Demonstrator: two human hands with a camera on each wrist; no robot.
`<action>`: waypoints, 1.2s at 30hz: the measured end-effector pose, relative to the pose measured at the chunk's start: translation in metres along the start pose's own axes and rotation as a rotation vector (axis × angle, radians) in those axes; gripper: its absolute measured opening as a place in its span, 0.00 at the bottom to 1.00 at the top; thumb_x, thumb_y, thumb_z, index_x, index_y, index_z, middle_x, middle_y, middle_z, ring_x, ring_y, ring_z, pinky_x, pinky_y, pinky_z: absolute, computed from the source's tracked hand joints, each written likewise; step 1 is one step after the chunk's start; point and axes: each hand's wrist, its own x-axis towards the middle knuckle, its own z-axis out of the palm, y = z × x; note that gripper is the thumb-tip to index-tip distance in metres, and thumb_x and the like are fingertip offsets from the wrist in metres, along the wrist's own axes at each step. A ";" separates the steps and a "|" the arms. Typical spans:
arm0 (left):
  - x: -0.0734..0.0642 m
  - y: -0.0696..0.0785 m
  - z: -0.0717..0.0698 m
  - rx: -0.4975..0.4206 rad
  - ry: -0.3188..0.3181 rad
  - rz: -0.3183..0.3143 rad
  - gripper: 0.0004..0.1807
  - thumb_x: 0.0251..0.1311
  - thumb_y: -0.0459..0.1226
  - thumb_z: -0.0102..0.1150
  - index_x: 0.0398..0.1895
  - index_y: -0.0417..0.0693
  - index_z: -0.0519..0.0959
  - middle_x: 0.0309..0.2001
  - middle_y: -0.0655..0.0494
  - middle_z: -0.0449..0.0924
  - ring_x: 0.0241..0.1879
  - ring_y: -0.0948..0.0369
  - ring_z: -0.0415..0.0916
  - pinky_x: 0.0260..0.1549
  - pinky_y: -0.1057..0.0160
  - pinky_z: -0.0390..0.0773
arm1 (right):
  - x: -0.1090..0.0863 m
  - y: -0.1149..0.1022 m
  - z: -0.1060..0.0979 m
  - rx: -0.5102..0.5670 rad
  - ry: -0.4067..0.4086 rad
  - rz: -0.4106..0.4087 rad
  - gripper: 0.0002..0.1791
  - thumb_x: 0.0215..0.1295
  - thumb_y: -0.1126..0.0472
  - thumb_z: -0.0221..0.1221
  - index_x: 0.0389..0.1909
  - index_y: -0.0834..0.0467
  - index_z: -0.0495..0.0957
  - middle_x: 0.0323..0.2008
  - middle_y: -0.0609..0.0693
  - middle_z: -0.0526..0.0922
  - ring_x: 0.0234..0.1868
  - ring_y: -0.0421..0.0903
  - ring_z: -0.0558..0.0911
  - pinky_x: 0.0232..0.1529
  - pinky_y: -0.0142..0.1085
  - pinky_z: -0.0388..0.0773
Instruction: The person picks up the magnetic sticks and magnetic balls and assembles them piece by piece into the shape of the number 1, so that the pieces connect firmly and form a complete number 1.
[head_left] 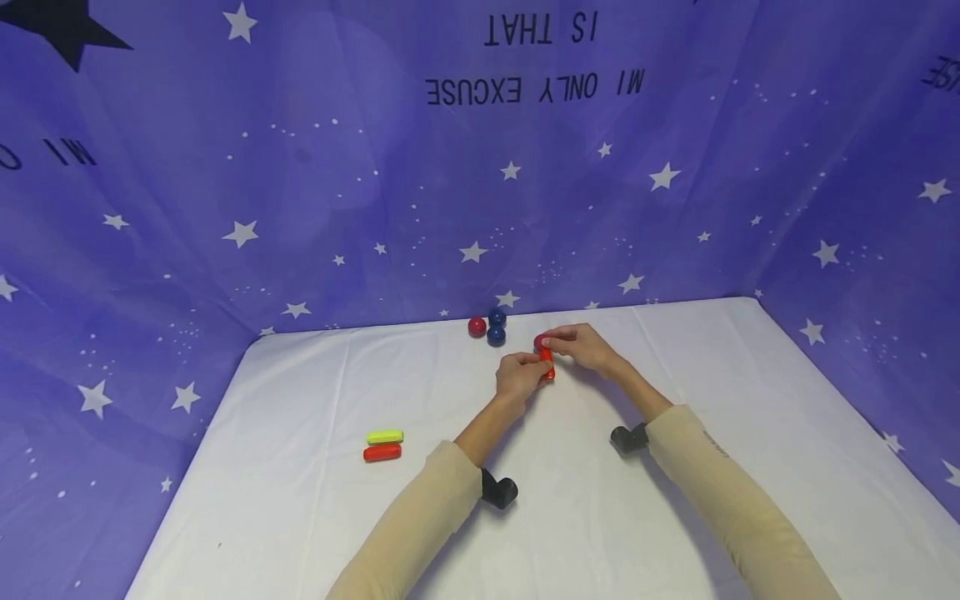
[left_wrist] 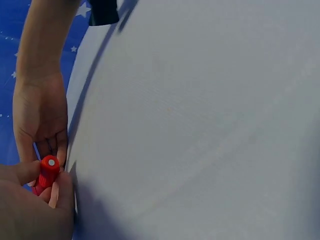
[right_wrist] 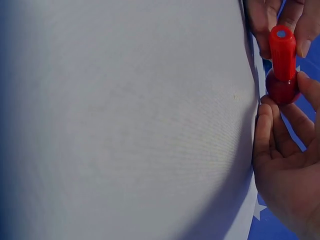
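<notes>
I am pinching the red rod (head_left: 546, 356) with my left hand (head_left: 520, 377) and the red ball (right_wrist: 283, 91) with my right hand (head_left: 587, 347), over the far part of the table (head_left: 570, 508). The rod is pointing its long way from near to far, and its far end is touching the ball, so my right hand is being the closer one to where they meet. The table's far edge is lying just past them, two blue balls (head_left: 496, 335) are sitting to the left, and more room is stretching near and right.
</notes>
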 end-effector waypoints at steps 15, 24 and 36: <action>0.001 -0.004 -0.021 0.228 0.071 0.216 0.13 0.60 0.34 0.68 0.44 0.34 0.84 0.32 0.51 0.86 0.33 0.57 0.82 0.34 0.65 0.80 | -0.002 0.005 -0.002 -0.014 0.013 -0.004 0.21 0.68 0.53 0.65 0.55 0.64 0.82 0.49 0.57 0.85 0.60 0.56 0.76 0.64 0.53 0.67; 0.018 0.000 -0.052 0.259 0.210 0.459 0.16 0.57 0.30 0.70 0.47 0.31 0.81 0.42 0.39 0.83 0.38 0.49 0.83 0.42 0.54 0.82 | 0.001 0.003 0.000 -0.057 0.028 0.024 0.23 0.67 0.50 0.65 0.55 0.62 0.83 0.50 0.56 0.85 0.61 0.56 0.76 0.66 0.54 0.65; 0.029 -0.011 -0.064 0.282 0.290 0.469 0.19 0.54 0.30 0.71 0.49 0.34 0.81 0.43 0.39 0.80 0.40 0.48 0.82 0.44 0.53 0.80 | 0.000 0.004 0.002 -0.045 0.022 0.058 0.23 0.68 0.50 0.64 0.56 0.62 0.82 0.52 0.57 0.84 0.61 0.56 0.75 0.65 0.53 0.67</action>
